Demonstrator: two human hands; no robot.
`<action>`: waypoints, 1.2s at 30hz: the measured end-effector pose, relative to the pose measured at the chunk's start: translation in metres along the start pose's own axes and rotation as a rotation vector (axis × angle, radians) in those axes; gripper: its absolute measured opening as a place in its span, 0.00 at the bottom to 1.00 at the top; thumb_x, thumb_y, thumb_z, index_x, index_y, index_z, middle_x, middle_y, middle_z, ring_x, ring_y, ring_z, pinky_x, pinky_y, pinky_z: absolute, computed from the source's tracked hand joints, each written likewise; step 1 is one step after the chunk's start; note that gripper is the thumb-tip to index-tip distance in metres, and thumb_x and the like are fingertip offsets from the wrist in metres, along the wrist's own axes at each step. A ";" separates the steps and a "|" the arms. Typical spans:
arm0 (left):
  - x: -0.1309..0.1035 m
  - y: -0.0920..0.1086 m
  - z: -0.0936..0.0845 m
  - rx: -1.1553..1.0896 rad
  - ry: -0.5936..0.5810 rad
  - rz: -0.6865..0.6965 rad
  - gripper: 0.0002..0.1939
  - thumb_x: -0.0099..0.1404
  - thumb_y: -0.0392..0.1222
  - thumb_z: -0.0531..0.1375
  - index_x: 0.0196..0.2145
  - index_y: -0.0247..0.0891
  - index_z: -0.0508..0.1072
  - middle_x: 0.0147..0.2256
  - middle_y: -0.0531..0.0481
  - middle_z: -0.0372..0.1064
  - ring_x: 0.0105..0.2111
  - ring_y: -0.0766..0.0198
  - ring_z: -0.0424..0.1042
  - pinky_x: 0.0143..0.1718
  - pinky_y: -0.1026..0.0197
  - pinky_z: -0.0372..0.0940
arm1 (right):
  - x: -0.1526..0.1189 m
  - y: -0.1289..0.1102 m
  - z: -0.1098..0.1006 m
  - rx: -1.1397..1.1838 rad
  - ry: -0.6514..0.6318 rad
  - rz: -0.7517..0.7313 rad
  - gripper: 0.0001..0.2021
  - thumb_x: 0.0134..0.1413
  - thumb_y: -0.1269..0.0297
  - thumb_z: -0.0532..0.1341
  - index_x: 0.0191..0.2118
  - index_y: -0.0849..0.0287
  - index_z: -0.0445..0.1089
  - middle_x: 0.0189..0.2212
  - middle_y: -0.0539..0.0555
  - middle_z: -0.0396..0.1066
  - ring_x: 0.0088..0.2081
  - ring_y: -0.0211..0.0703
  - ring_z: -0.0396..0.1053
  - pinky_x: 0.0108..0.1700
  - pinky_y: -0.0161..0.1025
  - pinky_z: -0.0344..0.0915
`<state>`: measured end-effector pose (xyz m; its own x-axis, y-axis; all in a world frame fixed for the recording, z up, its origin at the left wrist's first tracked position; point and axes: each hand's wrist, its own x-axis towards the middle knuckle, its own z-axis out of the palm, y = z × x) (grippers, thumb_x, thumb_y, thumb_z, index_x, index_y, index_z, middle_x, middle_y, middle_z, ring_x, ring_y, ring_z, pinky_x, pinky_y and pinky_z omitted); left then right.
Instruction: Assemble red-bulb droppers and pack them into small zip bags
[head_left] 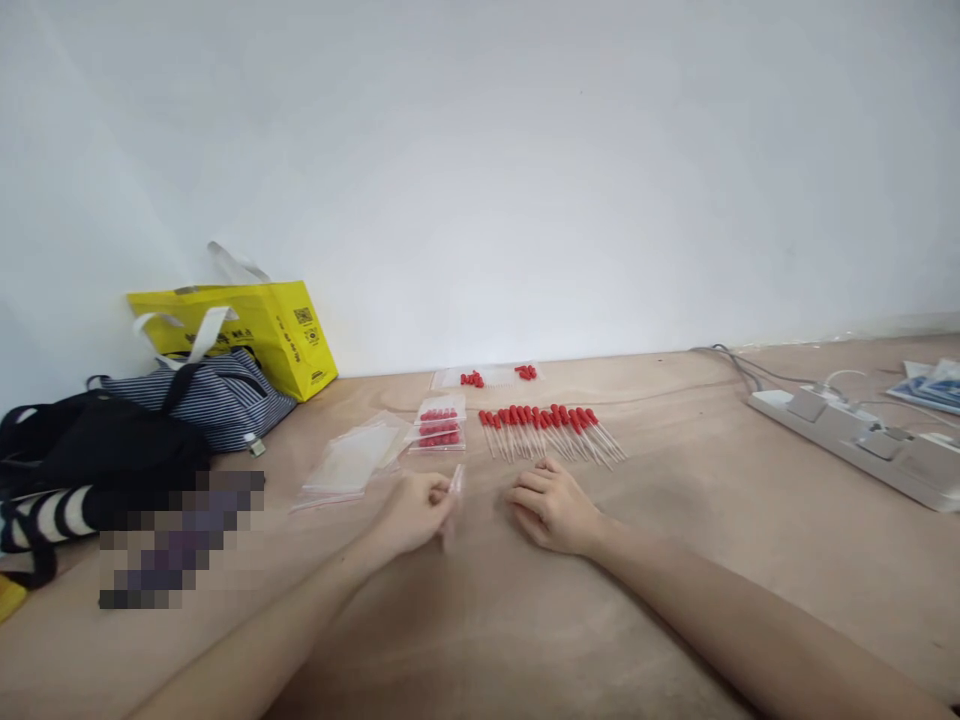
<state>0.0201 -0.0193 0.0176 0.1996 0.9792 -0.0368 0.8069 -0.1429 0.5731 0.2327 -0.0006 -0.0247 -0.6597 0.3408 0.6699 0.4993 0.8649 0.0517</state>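
My left hand point(421, 510) is closed, with thumb and fingers pinching a small clear zip bag point(457, 480) held upright on edge. My right hand point(551, 507) rests on the table with loosely bent fingers and nothing visible in it. Just beyond it lies a row of droppers point(536, 425) with red bulbs and thin clear stems. Behind my left hand is a stack of filled zip bags point(440, 430) showing red bulbs. To the left of that, flat clear zip bags point(349, 460) with pinkish edges lie in a pile.
Near the wall, a larger clear bag point(495, 376) holds more red-bulbed droppers. A yellow shopping bag point(307, 340), a striped bag point(232, 400) and a black bag point(97, 440) crowd the left. On the right lie a white power strip point(862, 445) with cables and blue-white packets point(930, 385).
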 end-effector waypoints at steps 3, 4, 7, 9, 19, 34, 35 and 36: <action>0.006 0.013 0.020 -0.328 -0.101 0.026 0.18 0.59 0.45 0.51 0.43 0.30 0.67 0.29 0.45 0.72 0.25 0.63 0.72 0.27 0.61 0.67 | -0.002 0.004 -0.001 0.015 -0.028 0.032 0.07 0.49 0.72 0.52 0.30 0.61 0.67 0.24 0.51 0.65 0.27 0.36 0.59 0.33 0.38 0.49; 0.007 0.013 0.022 -0.306 -0.094 0.097 0.19 0.59 0.46 0.52 0.44 0.30 0.66 0.32 0.43 0.72 0.28 0.61 0.72 0.31 0.58 0.67 | -0.003 0.005 -0.002 0.022 -0.041 0.049 0.07 0.49 0.72 0.52 0.31 0.61 0.67 0.24 0.51 0.65 0.27 0.37 0.60 0.33 0.38 0.49; 0.008 0.008 0.017 -0.011 -0.060 0.383 0.25 0.57 0.49 0.55 0.49 0.33 0.63 0.48 0.38 0.63 0.48 0.52 0.63 0.48 0.48 0.58 | -0.005 0.009 -0.004 0.047 -0.079 0.118 0.06 0.49 0.73 0.53 0.31 0.60 0.67 0.24 0.50 0.65 0.29 0.37 0.60 0.34 0.37 0.49; 0.006 0.004 0.012 0.199 -0.125 0.490 0.32 0.56 0.53 0.55 0.55 0.35 0.57 0.57 0.38 0.50 0.57 0.50 0.48 0.55 0.44 0.46 | -0.006 0.011 -0.007 0.087 -0.124 0.160 0.05 0.49 0.71 0.54 0.30 0.59 0.67 0.25 0.50 0.65 0.30 0.38 0.61 0.35 0.38 0.50; 0.001 0.001 0.018 0.410 -0.236 0.448 0.36 0.60 0.62 0.43 0.59 0.39 0.43 0.60 0.45 0.35 0.60 0.57 0.36 0.59 0.48 0.35 | -0.009 0.005 -0.010 0.347 -0.179 0.155 0.05 0.50 0.67 0.57 0.33 0.58 0.69 0.30 0.53 0.66 0.34 0.40 0.62 0.38 0.39 0.57; 0.002 -0.003 0.021 0.369 -0.207 0.454 0.39 0.59 0.62 0.44 0.59 0.33 0.42 0.60 0.42 0.38 0.60 0.56 0.38 0.59 0.49 0.37 | -0.007 0.000 -0.020 0.458 -0.327 0.040 0.22 0.48 0.53 0.57 0.47 0.59 0.65 0.43 0.56 0.68 0.44 0.45 0.62 0.46 0.43 0.55; 0.002 -0.003 0.021 0.371 -0.207 0.455 0.39 0.59 0.62 0.44 0.59 0.33 0.42 0.60 0.42 0.38 0.60 0.56 0.38 0.59 0.49 0.37 | -0.007 0.000 -0.020 0.455 -0.347 0.032 0.23 0.48 0.52 0.57 0.49 0.58 0.64 0.44 0.56 0.67 0.46 0.46 0.61 0.47 0.44 0.55; 0.002 -0.003 0.021 0.373 -0.208 0.457 0.38 0.60 0.62 0.43 0.59 0.33 0.42 0.60 0.43 0.38 0.60 0.57 0.38 0.59 0.49 0.37 | -0.006 -0.001 -0.021 0.447 -0.366 0.026 0.25 0.47 0.51 0.57 0.51 0.58 0.62 0.46 0.56 0.65 0.48 0.46 0.60 0.48 0.44 0.53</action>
<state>0.0298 -0.0202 -0.0014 0.6444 0.7639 -0.0352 0.7466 -0.6185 0.2451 0.2478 -0.0108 -0.0130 -0.8415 0.4008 0.3623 0.2848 0.8989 -0.3329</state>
